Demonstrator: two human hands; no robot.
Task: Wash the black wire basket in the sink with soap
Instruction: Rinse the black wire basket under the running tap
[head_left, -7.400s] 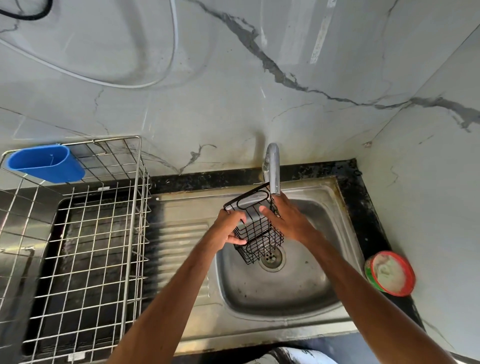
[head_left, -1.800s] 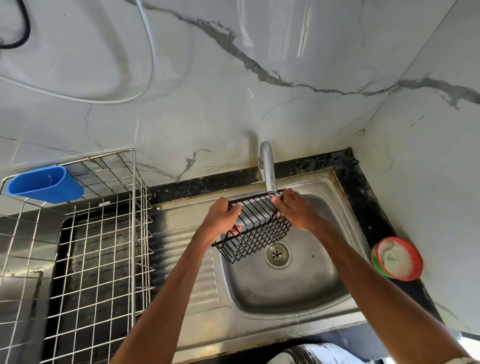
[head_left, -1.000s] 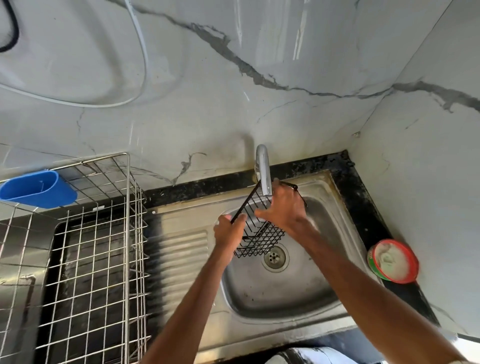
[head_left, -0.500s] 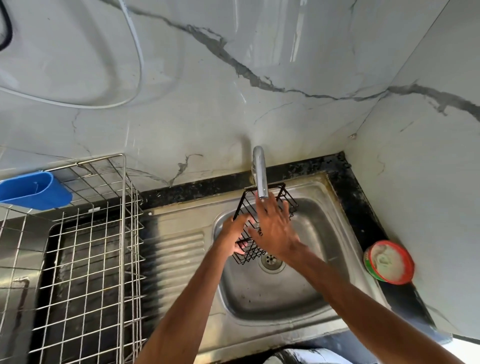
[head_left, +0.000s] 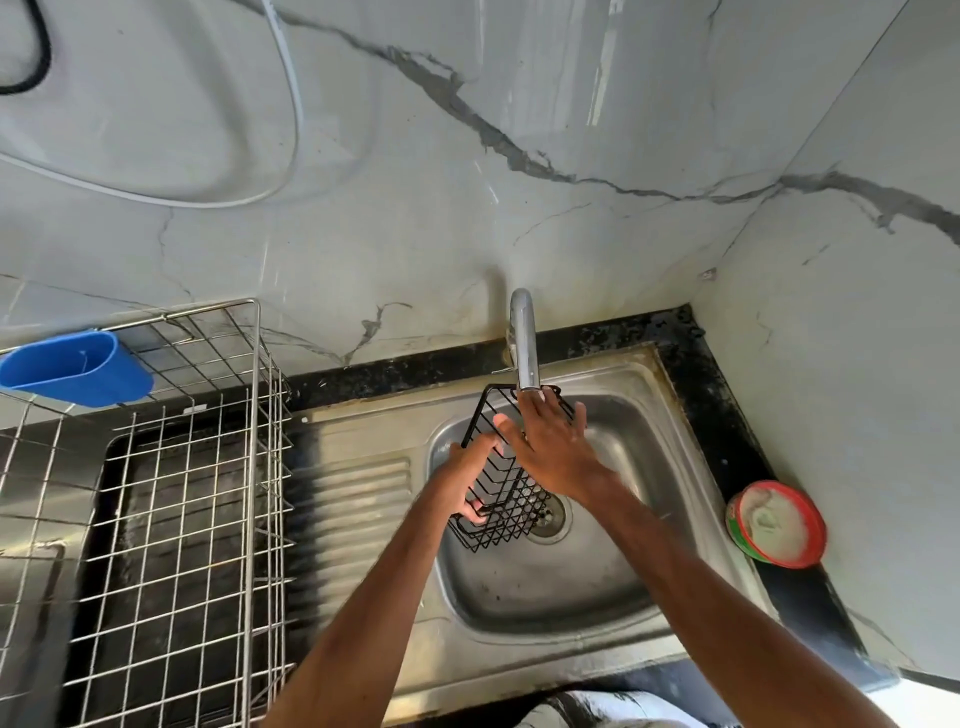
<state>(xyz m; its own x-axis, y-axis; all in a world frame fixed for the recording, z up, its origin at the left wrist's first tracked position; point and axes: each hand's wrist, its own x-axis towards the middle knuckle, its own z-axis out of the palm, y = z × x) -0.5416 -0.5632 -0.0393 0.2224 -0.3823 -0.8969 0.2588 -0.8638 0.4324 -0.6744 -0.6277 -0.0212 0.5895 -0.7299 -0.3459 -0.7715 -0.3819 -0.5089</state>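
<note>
Your left hand (head_left: 467, 470) grips the black wire basket (head_left: 506, 499) by its left side, fingers curled round the wires. Your right hand (head_left: 550, 447) lies flat on the basket's upper part, fingers straight and spread, gripping nothing. Basket tilted, held over the sink (head_left: 545, 587) bowl: top rim just under the tap (head_left: 523, 343) spout, lower end above the drain. Red-rimmed tub (head_left: 776, 522) of white paste: worktop, right edge, beside the sink. Wire dish rack (head_left: 197, 519) with blue cup (head_left: 78, 369): worktop, left end.
</note>
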